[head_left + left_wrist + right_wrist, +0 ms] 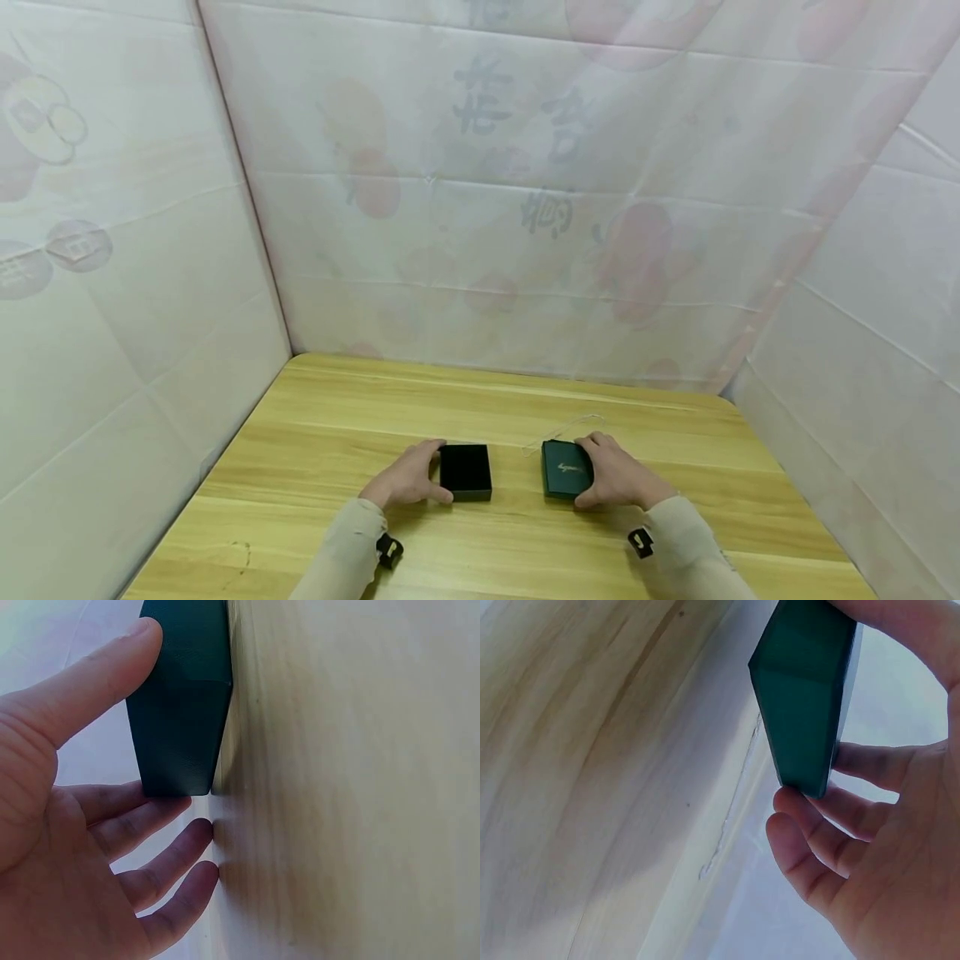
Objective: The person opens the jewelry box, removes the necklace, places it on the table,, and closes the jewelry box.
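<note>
A small dark green box base (466, 472) with a black inside sits on the table, its top side uncovered. My left hand (407, 477) holds it from the left, thumb at the near side and fingers at the far side. To its right is the green box lid (562, 468) with gold lettering on top. My right hand (621, 473) grips this lid from the right between thumb and fingers. Behind the lid, a thin silvery chain (728, 814) lies stretched along the tabletop. What lies under the lid is hidden.
The wooden table (360, 400) has light yellow grain. Pale printed cloth walls (480, 250) enclose it at the back, left and right. Black straps with a small buckle (389, 551) hang at both wrists.
</note>
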### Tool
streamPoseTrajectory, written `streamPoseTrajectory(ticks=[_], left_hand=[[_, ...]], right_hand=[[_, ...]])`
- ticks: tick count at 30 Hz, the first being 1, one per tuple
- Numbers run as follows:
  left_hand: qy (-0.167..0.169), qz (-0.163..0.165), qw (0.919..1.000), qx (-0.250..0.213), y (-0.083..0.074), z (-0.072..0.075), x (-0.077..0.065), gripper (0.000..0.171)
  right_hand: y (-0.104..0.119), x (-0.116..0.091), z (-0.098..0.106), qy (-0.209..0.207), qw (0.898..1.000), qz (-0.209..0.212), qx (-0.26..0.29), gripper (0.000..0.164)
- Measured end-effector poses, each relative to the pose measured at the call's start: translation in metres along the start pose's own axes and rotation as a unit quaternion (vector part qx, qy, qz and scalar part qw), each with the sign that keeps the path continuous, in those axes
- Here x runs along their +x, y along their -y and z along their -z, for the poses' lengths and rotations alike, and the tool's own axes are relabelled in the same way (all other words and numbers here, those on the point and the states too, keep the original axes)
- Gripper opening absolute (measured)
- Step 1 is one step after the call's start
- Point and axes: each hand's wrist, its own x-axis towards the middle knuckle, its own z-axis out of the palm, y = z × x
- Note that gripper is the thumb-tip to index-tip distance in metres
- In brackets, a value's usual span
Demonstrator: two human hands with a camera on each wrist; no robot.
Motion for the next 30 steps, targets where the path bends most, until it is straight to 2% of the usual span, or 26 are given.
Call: streamPoseTrajectory(ticks=[12,30], left_hand=[[0.001,-0.001,1.0000,0.000,0.001,-0.002,0.000,0.087],[0.003,-0.001,1.0000,0.007,0.003,0.000,0.001,0.087]], right_hand=[[0.010,0.009,-0.002,-0.011,1.000,0.024,0.009,0.091],[0.034,0.023,0.002,0.009,0.999,0.031,0.020,0.094]])
